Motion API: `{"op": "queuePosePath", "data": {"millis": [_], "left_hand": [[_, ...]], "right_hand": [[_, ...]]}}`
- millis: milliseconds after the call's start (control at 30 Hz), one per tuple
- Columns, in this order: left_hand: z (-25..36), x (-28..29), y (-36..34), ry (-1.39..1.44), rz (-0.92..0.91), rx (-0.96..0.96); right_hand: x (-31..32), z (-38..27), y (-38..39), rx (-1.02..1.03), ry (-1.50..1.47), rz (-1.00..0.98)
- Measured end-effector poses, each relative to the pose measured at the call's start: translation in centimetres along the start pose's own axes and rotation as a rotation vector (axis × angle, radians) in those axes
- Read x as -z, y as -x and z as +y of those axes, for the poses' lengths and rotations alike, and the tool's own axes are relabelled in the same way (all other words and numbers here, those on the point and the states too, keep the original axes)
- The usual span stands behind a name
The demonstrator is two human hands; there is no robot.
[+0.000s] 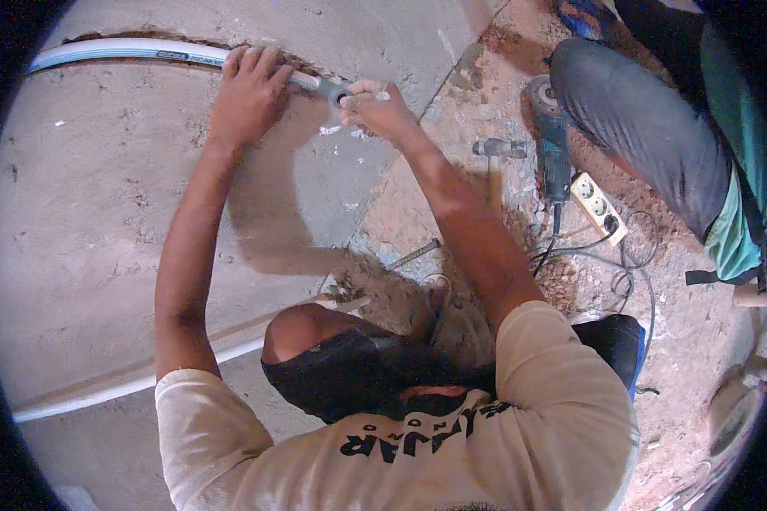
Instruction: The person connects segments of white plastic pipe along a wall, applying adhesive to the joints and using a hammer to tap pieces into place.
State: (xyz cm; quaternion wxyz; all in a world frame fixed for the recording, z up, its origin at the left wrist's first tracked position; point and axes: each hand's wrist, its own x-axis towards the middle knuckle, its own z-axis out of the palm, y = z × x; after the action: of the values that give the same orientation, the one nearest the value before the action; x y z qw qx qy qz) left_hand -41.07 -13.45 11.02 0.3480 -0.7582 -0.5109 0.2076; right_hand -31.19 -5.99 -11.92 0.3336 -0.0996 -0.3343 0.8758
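A white pipe (136, 48) with blue printing lies in a groove cut into the grey plastered wall (102, 170). My left hand (251, 89) is closed over the pipe near its right end, fingers wrapped across it. At that end sits a grey elbow fitting (331, 91) with a dark round opening. My right hand (377, 106) grips the fitting at its opening, fingers pinched against it. Whether anything small is between those fingers is hidden. Chipped plaster edges and white smears surround the fitting.
On the rubble-strewn floor to the right lie a hammer (496, 157), an angle grinder (554, 145) and a white power strip (599, 208) with loose cables. A long bolt-like metal rod (415, 253) is near my knee. Another person's bent leg (639, 128) is at the far right.
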Motion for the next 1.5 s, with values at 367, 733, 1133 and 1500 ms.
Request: {"op": "queuePosePath", "data": {"millis": [367,733,1133,1500], "left_hand": [[-0.1,0.2,0.3,0.034,0.012,-0.012],[0.0,0.4,0.7,0.07,0.054,-0.009],[0.1,0.3,0.3,0.072,0.107,-0.046],[1.3,1.4,0.0,0.076,0.006,-0.06]], "right_hand": [[-0.5,-0.2,1.5,0.004,-0.149,0.011],[1.1,0.0,2.8,0.055,-0.128,-0.096],[-4.4,-2.9,2.1,0.045,0.993,0.186],[-5.0,-5.6,3.4,0.077,0.777,0.061]]}}
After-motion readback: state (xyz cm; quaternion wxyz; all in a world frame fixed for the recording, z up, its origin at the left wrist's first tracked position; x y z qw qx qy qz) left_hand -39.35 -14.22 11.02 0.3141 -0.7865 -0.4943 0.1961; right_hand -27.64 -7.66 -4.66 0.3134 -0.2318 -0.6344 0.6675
